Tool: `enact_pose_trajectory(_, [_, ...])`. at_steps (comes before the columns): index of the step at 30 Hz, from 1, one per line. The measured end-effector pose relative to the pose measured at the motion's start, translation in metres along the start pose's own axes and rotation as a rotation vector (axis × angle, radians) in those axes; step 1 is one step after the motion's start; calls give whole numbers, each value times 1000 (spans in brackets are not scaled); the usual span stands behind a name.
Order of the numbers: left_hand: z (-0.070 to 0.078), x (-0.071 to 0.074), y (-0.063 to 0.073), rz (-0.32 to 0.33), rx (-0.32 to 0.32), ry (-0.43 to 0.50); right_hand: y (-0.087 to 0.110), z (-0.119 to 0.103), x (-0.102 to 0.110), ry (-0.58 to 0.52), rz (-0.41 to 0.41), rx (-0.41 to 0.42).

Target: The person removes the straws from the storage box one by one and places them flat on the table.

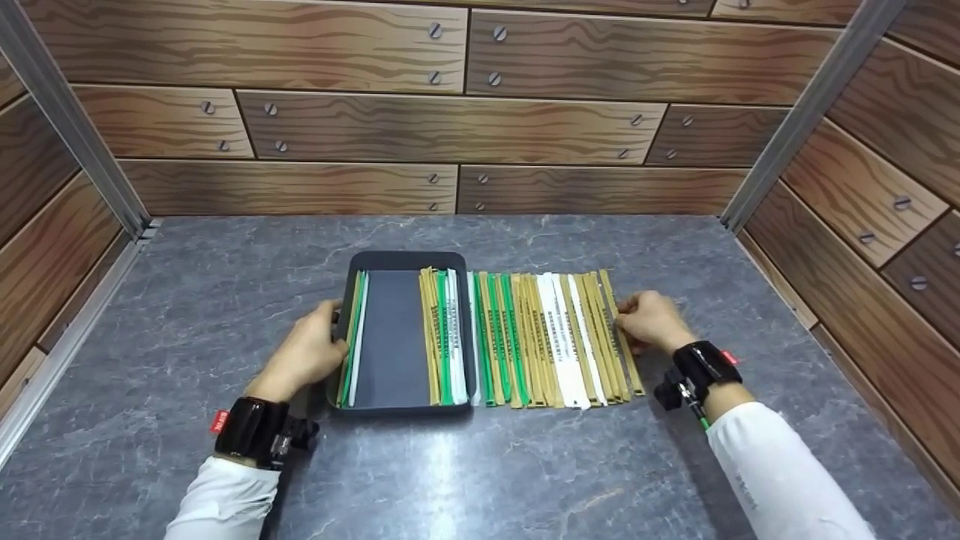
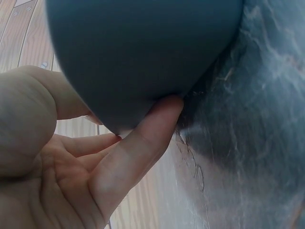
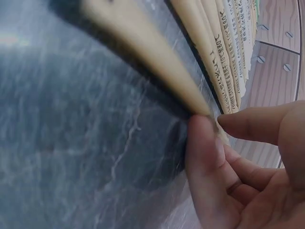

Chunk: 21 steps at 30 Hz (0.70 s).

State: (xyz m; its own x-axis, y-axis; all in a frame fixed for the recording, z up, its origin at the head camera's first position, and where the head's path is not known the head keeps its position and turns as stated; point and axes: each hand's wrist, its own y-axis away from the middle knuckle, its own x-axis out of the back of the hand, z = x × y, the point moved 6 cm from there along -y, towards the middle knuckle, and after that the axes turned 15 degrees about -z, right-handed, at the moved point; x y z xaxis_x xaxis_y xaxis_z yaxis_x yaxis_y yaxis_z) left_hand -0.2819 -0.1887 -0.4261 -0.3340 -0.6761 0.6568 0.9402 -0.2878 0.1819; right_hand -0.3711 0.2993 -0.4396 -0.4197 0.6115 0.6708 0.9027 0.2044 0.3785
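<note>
Tan strip (image 3: 159, 59) looks pinched in the right grip (image 1: 654, 321); left grip (image 1: 304, 349) clasps the tray (image 1: 405, 260).

strips (image 1: 555, 341) lie in the tray (image 1: 391, 337) and to its right

The tray (image 1: 390, 337) at your left fingers (image 2: 138, 148) is dark grey. The strip (image 3: 152, 50) at your right fingers (image 3: 205, 157) is golden tan; left of them, gold strips (image 1: 536, 360) with black print mix with green strips (image 1: 516, 345) and white strips (image 1: 570, 382). Below your fingers, the tabletop (image 1: 525, 465) is pale-veined grey marbling; beyond them, the wall (image 1: 450, 127) is brown wood grain.
</note>
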Motion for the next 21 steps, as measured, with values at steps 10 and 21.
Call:
enact_pose_trajectory(10, [0, 0, 0, 1, -1, -5, 2, -5, -2, 75, 42, 21])
enact_pose_trajectory(21, [0, 0, -1, 6, -5, -1, 2, -5, -4, 83, 39, 13])
